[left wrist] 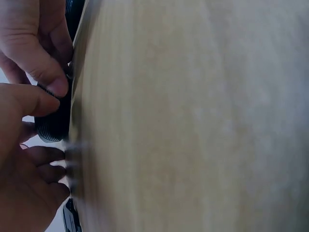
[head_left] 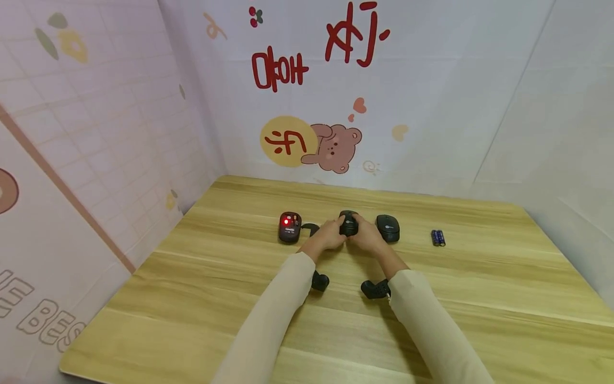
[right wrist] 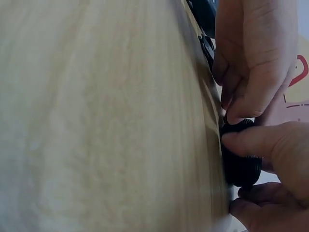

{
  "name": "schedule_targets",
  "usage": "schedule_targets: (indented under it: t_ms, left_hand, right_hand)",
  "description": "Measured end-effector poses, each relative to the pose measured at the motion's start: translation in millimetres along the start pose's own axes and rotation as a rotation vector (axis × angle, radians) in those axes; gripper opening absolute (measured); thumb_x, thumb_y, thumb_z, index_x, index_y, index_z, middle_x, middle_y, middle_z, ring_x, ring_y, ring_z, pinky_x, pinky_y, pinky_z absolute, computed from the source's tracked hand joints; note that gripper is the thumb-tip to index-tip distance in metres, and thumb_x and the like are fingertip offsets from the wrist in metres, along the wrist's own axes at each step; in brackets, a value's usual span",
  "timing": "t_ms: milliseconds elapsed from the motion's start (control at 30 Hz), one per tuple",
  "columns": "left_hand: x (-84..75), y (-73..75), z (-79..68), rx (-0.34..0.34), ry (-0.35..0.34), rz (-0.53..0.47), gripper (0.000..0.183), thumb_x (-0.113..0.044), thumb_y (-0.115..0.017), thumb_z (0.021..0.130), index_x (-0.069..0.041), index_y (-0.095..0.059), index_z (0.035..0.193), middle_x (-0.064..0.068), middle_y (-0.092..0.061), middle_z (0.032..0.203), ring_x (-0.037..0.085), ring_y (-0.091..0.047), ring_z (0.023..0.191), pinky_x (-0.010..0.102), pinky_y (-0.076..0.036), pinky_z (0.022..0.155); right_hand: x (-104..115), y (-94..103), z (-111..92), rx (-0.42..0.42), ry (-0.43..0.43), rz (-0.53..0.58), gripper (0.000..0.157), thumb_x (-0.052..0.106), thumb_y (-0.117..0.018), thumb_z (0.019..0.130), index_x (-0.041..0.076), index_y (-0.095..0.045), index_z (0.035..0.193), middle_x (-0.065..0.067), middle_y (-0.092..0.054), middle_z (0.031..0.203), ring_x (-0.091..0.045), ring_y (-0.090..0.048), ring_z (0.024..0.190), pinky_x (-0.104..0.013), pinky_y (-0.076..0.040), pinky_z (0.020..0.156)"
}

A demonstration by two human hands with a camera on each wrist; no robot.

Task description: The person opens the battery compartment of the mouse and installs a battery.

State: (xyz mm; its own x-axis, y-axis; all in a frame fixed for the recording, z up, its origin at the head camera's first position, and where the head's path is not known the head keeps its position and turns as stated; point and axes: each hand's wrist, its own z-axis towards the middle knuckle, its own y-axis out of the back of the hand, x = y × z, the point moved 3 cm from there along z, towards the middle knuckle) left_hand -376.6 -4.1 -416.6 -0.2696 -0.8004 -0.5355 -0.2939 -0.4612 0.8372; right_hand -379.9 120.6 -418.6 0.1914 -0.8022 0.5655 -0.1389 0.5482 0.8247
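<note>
At the middle of the back half of the table, a black computer mouse (head_left: 349, 223) is held between both hands. My left hand (head_left: 332, 234) grips its left side, and my right hand (head_left: 365, 234) grips its right side. Both thumbs press on the near end of the mouse (right wrist: 241, 169) in the right wrist view, close to the tabletop. In the left wrist view, the left hand (left wrist: 29, 179) is low and the right hand (left wrist: 36, 43) is above, with the ribbed side of the mouse (left wrist: 53, 123) between them.
Left of the hands lies an overturned mouse (head_left: 290, 228) with a red light and open battery bay, beside a dark curved cover (head_left: 310, 228). A second upright mouse (head_left: 387, 228) stands right, then two blue batteries (head_left: 438, 238). Black wrist devices (head_left: 320, 281) hang under the forearms.
</note>
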Motion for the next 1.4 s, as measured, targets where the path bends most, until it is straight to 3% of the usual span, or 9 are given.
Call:
schedule_targets:
  t_ms: [200, 333, 433, 633, 833, 967, 1067, 1233, 1400]
  left_hand:
    - [-2.7, -2.9, 1.3, -0.014, -0.013, -0.027, 0.065, -0.01, -0.051, 0.094, -0.008, -0.016, 0.148, 0.018, -0.035, 0.142, 0.025, -0.042, 0.125, 0.028, -0.041, 0.088]
    - [-3.6, -0.3, 0.6, -0.058, -0.006, -0.048, 0.066, -0.009, -0.055, 0.091, -0.009, -0.021, 0.148, 0.017, -0.044, 0.136, 0.022, -0.058, 0.095, 0.026, -0.041, 0.067]
    - [-4.7, 6.3, -1.0, -0.122, 0.001, -0.049, 0.064, -0.01, -0.059, 0.089, -0.012, -0.028, 0.146, 0.015, -0.054, 0.128, 0.022, -0.057, 0.075, 0.027, -0.043, 0.06]
    - [-7.6, 21.1, -8.7, -0.27, -0.013, 0.056, 0.052, -0.014, -0.062, 0.087, -0.018, -0.047, 0.137, 0.009, -0.061, 0.118, 0.022, -0.061, 0.095, 0.034, -0.051, 0.073]
    - [-9.5, 28.9, -24.0, -0.331, -0.044, 0.068, 0.046, -0.019, -0.064, 0.088, -0.018, -0.053, 0.133, 0.008, -0.065, 0.111, 0.021, -0.062, 0.083, 0.031, -0.05, 0.061]
    - [-16.2, 37.3, -39.2, -0.327, -0.122, -0.015, 0.041, -0.021, -0.061, 0.09, -0.009, -0.054, 0.129, 0.009, -0.061, 0.119, 0.024, -0.061, 0.1, 0.033, -0.052, 0.077]
    - [-20.4, 44.3, -50.9, -0.303, -0.196, -0.125, 0.039, -0.02, -0.057, 0.093, -0.004, -0.052, 0.128, 0.012, -0.058, 0.122, 0.023, -0.059, 0.105, 0.035, -0.049, 0.086]
    - [-22.7, 50.0, -66.6, -0.301, -0.29, -0.293, 0.037, -0.023, -0.052, 0.095, -0.004, -0.052, 0.127, 0.01, -0.061, 0.116, 0.017, -0.06, 0.1, 0.028, -0.05, 0.083]
    - [-26.2, 50.8, -80.6, -0.292, -0.283, -0.419, 0.036, -0.028, -0.054, 0.094, -0.006, -0.056, 0.122, 0.007, -0.065, 0.105, 0.013, -0.063, 0.092, 0.024, -0.052, 0.076]
  right_hand:
    - [-2.0, -2.1, 0.7, -0.059, 0.006, -0.041, 0.069, 0.004, -0.066, 0.081, -0.007, -0.03, 0.14, -0.03, -0.05, 0.124, -0.044, -0.051, 0.109, -0.05, -0.043, 0.093]
    - [3.3, 1.9, -3.1, -0.096, -0.021, -0.018, 0.068, 0.004, -0.066, 0.082, -0.003, -0.032, 0.14, -0.029, -0.051, 0.124, -0.042, -0.054, 0.106, -0.048, -0.046, 0.088]
    - [9.8, 9.3, -7.9, -0.115, -0.005, 0.016, 0.065, 0.005, -0.066, 0.083, -0.002, -0.035, 0.14, -0.029, -0.052, 0.122, -0.041, -0.055, 0.104, -0.047, -0.047, 0.086]
    - [24.2, 24.8, -19.2, -0.136, 0.034, 0.074, 0.059, 0.011, -0.066, 0.085, 0.001, -0.042, 0.137, -0.027, -0.057, 0.116, -0.035, -0.061, 0.093, -0.043, -0.051, 0.077]
    - [36.7, 33.6, -34.4, -0.134, 0.05, 0.118, 0.057, 0.02, -0.066, 0.087, 0.003, -0.044, 0.137, -0.026, -0.054, 0.122, -0.034, -0.06, 0.1, -0.041, -0.053, 0.075]
    - [41.5, 41.9, -44.3, -0.128, 0.102, 0.146, 0.055, 0.031, -0.059, 0.091, 0.003, -0.045, 0.136, -0.025, -0.051, 0.126, -0.037, -0.057, 0.105, -0.046, -0.053, 0.077]
    - [44.7, 47.3, -50.6, -0.107, 0.139, 0.193, 0.056, 0.04, -0.052, 0.093, 0.002, -0.046, 0.134, -0.023, -0.056, 0.12, -0.037, -0.06, 0.098, -0.046, -0.053, 0.076]
    - [51.5, 53.5, -60.1, -0.092, 0.159, 0.264, 0.057, 0.049, -0.044, 0.093, 0.002, -0.054, 0.124, -0.017, -0.063, 0.098, -0.029, -0.063, 0.078, -0.037, -0.053, 0.065]
    - [59.3, 59.1, -69.2, -0.101, 0.163, 0.263, 0.054, 0.05, -0.042, 0.093, 0.002, -0.059, 0.113, -0.01, -0.061, 0.08, -0.024, -0.057, 0.066, -0.031, -0.047, 0.055]
